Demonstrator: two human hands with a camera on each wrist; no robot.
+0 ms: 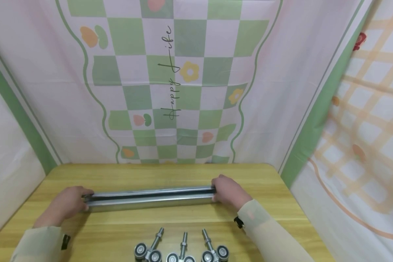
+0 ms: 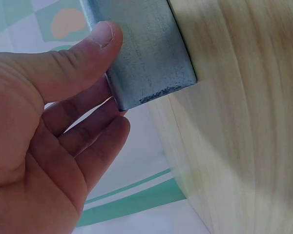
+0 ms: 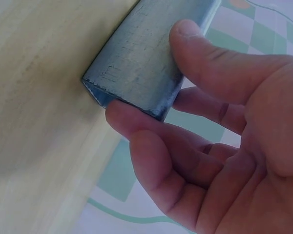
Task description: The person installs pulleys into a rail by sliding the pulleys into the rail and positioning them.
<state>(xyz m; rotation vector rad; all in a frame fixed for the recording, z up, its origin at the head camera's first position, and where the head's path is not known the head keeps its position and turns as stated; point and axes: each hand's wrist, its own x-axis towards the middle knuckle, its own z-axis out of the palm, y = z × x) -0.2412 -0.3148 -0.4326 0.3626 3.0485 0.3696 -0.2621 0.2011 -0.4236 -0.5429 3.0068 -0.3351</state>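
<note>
A long grey metal channel rail [image 1: 150,202] lies across the wooden table, its slotted side facing up. My left hand [image 1: 67,203] grips its left end; in the left wrist view the thumb presses the near side wall of the rail [image 2: 146,58] and the other fingers reach behind. At the opposite end my right hand [image 1: 230,190] holds the rail, thumb on the near face of the rail [image 3: 136,58] and a finger at the open end. Nearer to me stand several roller trolleys: a left one [image 1: 151,250], a middle one [image 1: 183,251] and a right one [image 1: 213,251], each with a threaded bolt.
The wooden table [image 1: 163,174] reaches back to a hanging cloth [image 1: 190,72] with green checks and lettering. More cloth [image 1: 373,127] with an orange grid hangs on the right side, and a white cloth [image 1: 10,160] on the left.
</note>
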